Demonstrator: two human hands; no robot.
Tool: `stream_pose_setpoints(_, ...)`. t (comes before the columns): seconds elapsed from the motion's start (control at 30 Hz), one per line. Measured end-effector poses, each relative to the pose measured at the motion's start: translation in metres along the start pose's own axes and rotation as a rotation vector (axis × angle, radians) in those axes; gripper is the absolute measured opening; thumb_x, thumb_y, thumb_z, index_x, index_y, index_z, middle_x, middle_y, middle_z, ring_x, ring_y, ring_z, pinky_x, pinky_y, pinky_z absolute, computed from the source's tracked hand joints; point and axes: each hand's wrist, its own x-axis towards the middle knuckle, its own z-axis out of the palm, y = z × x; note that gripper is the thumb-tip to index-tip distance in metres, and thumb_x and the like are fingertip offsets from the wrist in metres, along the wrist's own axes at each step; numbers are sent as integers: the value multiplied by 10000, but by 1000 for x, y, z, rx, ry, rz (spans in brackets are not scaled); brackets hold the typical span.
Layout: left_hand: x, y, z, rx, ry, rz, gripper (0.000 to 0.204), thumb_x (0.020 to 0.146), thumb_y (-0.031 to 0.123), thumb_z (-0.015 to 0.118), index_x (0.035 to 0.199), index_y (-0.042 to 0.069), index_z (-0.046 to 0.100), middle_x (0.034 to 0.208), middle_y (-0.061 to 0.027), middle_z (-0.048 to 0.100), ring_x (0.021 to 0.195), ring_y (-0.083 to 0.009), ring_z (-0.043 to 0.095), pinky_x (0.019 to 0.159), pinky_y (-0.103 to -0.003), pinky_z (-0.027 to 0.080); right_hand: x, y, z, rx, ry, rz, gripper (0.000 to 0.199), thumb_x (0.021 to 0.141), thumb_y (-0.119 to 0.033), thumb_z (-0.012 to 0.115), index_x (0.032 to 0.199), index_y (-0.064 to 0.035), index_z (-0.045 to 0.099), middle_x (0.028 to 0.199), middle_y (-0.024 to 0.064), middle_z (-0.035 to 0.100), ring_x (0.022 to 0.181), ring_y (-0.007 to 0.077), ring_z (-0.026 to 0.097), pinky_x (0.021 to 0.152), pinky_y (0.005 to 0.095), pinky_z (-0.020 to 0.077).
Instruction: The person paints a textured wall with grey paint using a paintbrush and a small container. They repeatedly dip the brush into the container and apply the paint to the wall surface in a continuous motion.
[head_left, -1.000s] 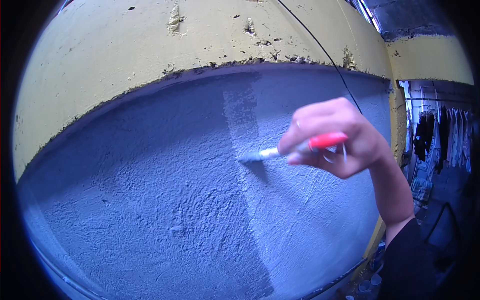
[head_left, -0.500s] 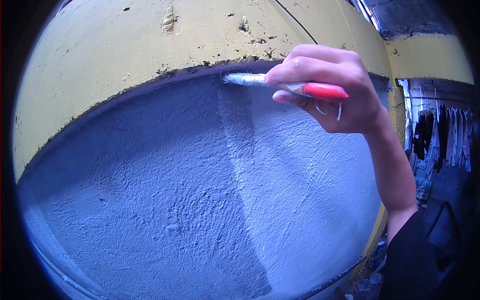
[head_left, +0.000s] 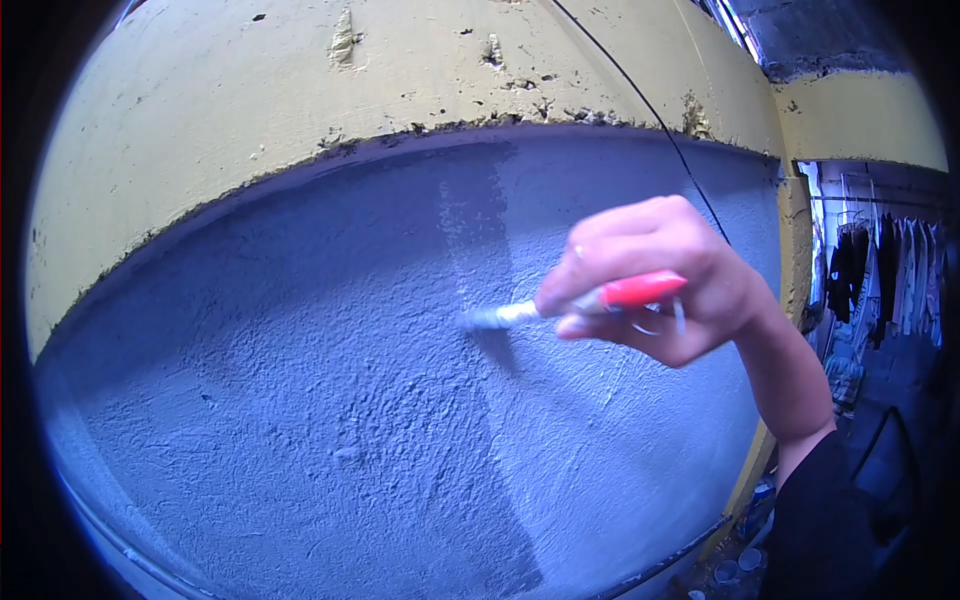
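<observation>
A person's right hand (head_left: 655, 275) is closed around the red handle of a small paintbrush (head_left: 575, 303), fingers wrapped over it and thumb beneath. The brush lies nearly level, its long axis running left to right, handle end toward the wrist and pale bristle tip pointing left. That tip touches a rough blue-painted wall (head_left: 300, 420), just left of the hand and about midway down the wall's blue area. It sits on the boundary where a darker blue area to the left meets a lighter stretch to the right. Above the blue runs a chipped yellow band (head_left: 200, 130). Right of the wall, clothes (head_left: 885, 275) hang on a rail. The left hand is out of view.
</observation>
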Motion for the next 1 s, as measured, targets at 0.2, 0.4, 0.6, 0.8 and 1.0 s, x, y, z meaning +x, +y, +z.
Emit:
stream_pose_setpoints(0.2,3,-2,-1,2,-26,12,935,606,96,961,1407,-28,493,1340,-195,591,1234,-316,576,1095,-461,436,32,24,-10,-330,52,-138,177,767,6,697,938,-33,668,875,110,725,800,304,728,709,382,586)
stream_pose_setpoints(0.4,0,8,0,-42,-23,-10,937,607,93,960,1406,-28,485,1341,-195,588,1236,-314,572,1094,-460,435,38,15,-13,-553,144,-283,137,828,-74,788,956,-49,745,807,104,701,705,242,699,588,354,538)
stream_pose_setpoints(0.6,2,-4,-3,-2,-4,3,979,609,105,969,1426,-25,447,1346,-188,577,1246,-312,561,1095,-460,431,19,21,8,-459,-10,-219,192,775,-37,741,943,-71,655,794,60,603,731,249,634,604,371,516)
stream_pose_setpoints(0.8,2,-7,-8,61,17,-2,983,606,109,971,1427,-27,448,1341,-186,579,1241,-311,562,1090,-461,434,17,6,1,-307,74,-172,218,795,-109,826,969,-13,739,768,101,683,644,234,663,547,349,513)
stream_pose_setpoints(1.0,7,-7,-8,54,4,56,921,618,112,959,1400,-26,492,1313,-187,601,1219,-316,582,1088,-460,436,18,26,11,-496,28,-225,165,785,-51,776,906,-56,663,790,62,653,677,232,651,548,359,517)
